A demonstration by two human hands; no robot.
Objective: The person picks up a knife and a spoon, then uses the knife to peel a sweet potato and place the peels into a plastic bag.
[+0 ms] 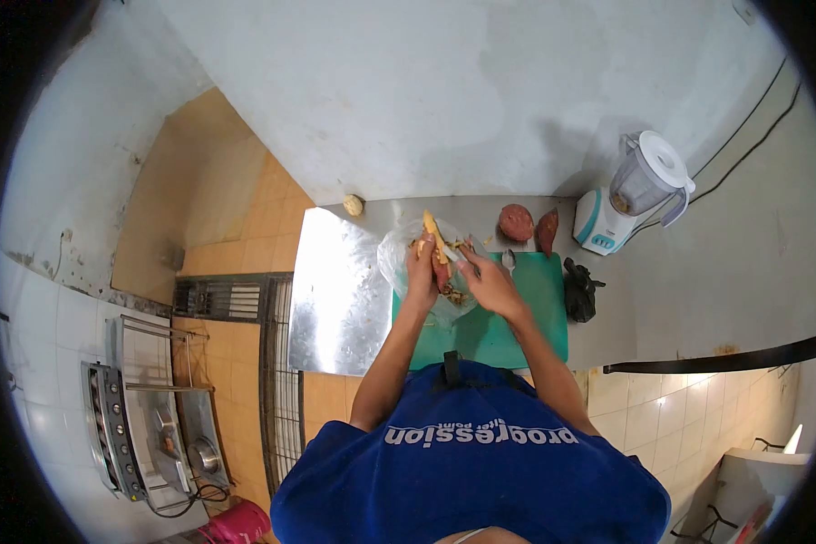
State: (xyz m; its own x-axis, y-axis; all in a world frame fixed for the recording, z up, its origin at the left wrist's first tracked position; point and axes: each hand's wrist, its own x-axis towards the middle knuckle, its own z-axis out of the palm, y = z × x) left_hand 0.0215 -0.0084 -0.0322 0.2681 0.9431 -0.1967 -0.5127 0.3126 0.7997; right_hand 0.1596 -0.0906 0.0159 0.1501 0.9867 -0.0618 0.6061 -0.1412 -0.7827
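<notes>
My left hand (421, 274) is closed around a long sweet potato (430, 223). Its upper end is peeled to yellow flesh, while reddish skin still covers the lower part. My right hand (491, 283) is closed on a small pale tool (450, 254), held against the side of the sweet potato; its exact kind is hard to make out. Under both hands lies a clear plastic bag (393, 257) with peelings (456, 295) on it. The bag partly covers a green cutting board (526, 317).
Behind the board sit a round reddish tuber (516, 222) and a slim sweet potato (547, 232). A spoon (509, 261), a black plastic bag (580, 290) and a blender (639, 186) are to the right. A pale peeled piece (353, 205) lies by the wall on the metal table (335, 290).
</notes>
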